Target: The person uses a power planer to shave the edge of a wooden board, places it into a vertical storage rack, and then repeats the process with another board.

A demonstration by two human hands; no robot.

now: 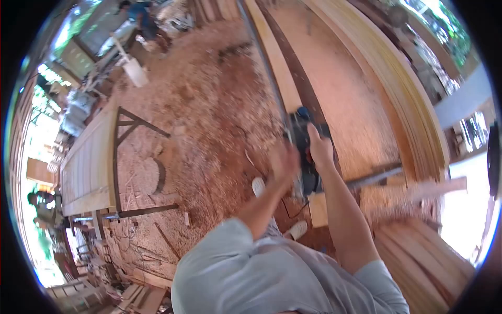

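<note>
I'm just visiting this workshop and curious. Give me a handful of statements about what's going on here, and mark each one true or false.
1. The right hand grips a dark power planer. True.
2. The planer sits on a long wooden plank. True.
3. The floor is swept clean. False: wood shavings and sawdust cover it.
4. The left hand hangs down at the person's side. False: it is raised beside the planer, blurred, so whether it grips anything cannot be told.
5. The person wears long dark sleeves. False: the sleeves are short and light grey.
6. Boards are stacked at the person's right. True.
</note>
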